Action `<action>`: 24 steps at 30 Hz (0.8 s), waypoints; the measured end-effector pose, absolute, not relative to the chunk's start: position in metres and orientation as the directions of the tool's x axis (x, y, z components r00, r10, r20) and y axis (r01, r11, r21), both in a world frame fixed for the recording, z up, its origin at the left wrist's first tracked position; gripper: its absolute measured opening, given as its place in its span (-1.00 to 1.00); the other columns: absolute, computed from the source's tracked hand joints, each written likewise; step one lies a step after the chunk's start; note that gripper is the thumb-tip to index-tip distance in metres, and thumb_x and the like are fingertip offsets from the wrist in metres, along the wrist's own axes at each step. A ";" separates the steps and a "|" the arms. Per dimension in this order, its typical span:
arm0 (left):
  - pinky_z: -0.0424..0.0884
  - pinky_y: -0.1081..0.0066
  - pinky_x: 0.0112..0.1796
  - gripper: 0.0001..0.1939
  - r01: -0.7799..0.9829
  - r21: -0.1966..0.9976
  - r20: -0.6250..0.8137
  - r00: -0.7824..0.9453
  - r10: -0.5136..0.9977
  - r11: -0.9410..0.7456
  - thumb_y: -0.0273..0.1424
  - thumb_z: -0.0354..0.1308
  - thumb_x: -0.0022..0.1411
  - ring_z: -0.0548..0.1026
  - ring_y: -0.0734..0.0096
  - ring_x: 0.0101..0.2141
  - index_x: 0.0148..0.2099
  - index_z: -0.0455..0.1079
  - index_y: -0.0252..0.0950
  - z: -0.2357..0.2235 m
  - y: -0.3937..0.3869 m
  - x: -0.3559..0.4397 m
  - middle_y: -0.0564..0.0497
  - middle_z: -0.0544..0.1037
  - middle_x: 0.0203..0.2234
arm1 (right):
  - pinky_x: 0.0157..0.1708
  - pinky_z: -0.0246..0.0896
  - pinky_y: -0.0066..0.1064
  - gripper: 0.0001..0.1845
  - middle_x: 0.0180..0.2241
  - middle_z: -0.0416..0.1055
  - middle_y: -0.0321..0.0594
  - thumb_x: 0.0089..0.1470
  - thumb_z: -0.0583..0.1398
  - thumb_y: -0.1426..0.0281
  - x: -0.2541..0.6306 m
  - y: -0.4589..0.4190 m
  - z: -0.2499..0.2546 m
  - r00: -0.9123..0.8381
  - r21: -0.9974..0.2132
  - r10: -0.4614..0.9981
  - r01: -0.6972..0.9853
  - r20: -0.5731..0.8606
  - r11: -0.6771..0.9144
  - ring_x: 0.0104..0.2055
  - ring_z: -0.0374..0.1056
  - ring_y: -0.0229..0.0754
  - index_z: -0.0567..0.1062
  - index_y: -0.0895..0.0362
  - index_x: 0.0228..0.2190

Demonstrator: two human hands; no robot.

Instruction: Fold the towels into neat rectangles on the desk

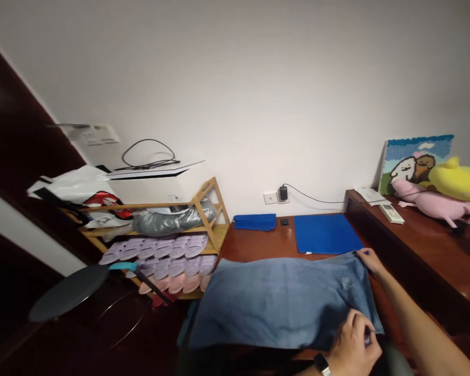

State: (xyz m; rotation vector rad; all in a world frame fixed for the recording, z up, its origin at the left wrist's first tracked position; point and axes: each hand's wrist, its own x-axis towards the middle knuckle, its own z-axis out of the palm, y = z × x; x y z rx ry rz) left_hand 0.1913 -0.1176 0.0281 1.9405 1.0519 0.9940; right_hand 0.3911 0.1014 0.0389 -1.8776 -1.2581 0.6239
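A grey-blue towel (pixel 274 303) lies spread across the front of the brown wooden table, slightly wrinkled, with a small pale mark near its right end. At its far right corner, my right hand (pixel 370 261) pinches the edge between thumb and fingers. My left hand (pixel 356 339), with a dark band at the wrist, is closed at the near right edge of the same towel; its fingertips are curled and partly hidden. Behind the towel lie a flat bright blue cloth (pixel 327 233) and a narrower folded blue cloth (pixel 254 222).
A wooden rack (pixel 213 235) at left holds lilac and pink slippers (pixel 156 248), with a white box (pixel 152 188) on top. A dark round stool seat (pixel 70 292) stands in front. On the raised ledge at right are a remote (pixel 391 213), a pink plush toy (pixel 434 201) and a yellow one (pixel 458 178).
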 end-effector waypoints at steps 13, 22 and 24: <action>0.43 0.46 -0.41 -0.73 -0.129 0.984 0.099 -0.187 0.977 -0.125 -0.23 0.25 0.24 0.47 0.39 -0.36 -0.06 0.32 -0.14 0.098 -0.168 -0.006 0.02 0.48 -0.29 | -0.35 0.37 -0.40 -0.68 -0.33 0.59 -0.13 0.10 0.17 0.23 0.143 0.126 0.176 -0.259 -0.829 0.964 0.528 0.052 0.187 -0.34 0.47 -0.15 0.61 0.17 -0.25; 0.49 0.35 -0.37 -0.76 0.230 0.958 0.031 -0.681 0.732 0.174 -0.13 0.03 0.33 0.60 0.23 -0.44 -0.11 0.39 -0.14 0.035 -0.211 -0.200 0.04 0.59 -0.44 | -0.13 0.36 -0.41 -0.82 -0.36 0.62 -0.18 0.16 0.22 0.37 -0.142 0.112 0.127 -0.560 -0.691 0.828 0.606 -0.020 0.394 -0.21 0.53 -0.11 0.65 0.14 -0.33; 0.49 0.33 -0.34 -0.78 0.393 0.829 -0.023 -0.687 0.726 0.398 -0.19 -0.02 0.37 0.66 0.18 -0.38 -0.12 0.41 -0.09 0.009 -0.221 -0.229 0.02 0.66 -0.37 | -0.06 0.34 -0.38 -0.87 -0.30 0.62 -0.18 0.10 0.25 0.44 -0.168 0.101 0.102 -0.579 -0.637 0.814 0.643 -0.041 0.425 -0.12 0.52 -0.06 0.65 0.11 -0.33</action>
